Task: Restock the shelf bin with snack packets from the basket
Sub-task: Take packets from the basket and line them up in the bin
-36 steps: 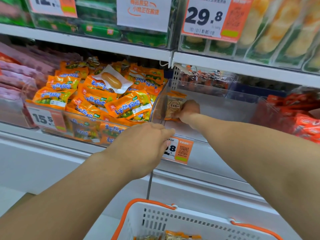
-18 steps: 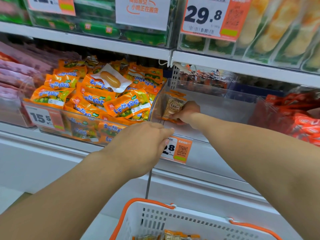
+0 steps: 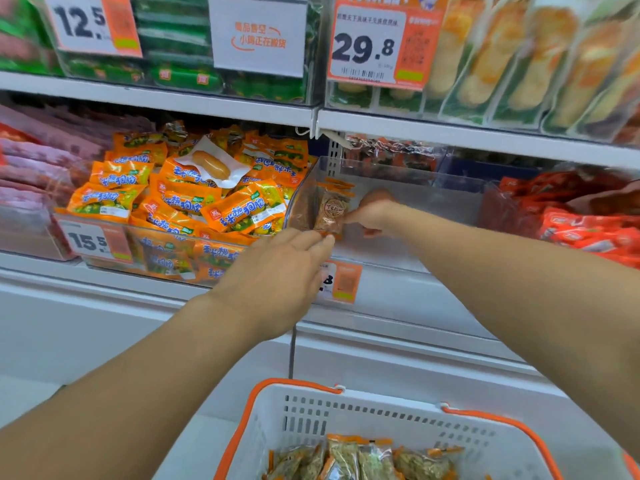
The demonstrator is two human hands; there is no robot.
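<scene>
A clear plastic shelf bin (image 3: 398, 258) stands on the middle shelf. Against its left wall a brown snack packet (image 3: 330, 211) with orange ends stands upright, and my right hand (image 3: 372, 213) pinches its right edge inside the bin. My left hand (image 3: 277, 275) reaches over the bin's front lip with fingers extended, the fingertips touching the packet's lower edge. Below, a white basket (image 3: 381, 420) with orange handles holds several more snack packets (image 3: 360, 460).
The neighbouring bin to the left is heaped with orange corn-sausage packets (image 3: 194, 199) behind a 15.5 price tag (image 3: 91, 240). Red packets (image 3: 588, 223) fill the bin to the right. An upper shelf (image 3: 242, 109) with tagged goods overhangs closely. An orange price label (image 3: 343, 282) hangs on the bin front.
My right hand has slid slightly right along the packet and now holds it upright. My left hand has risen to the bin's lip and touches the packet's bottom. The view tilted down, showing more basket.
</scene>
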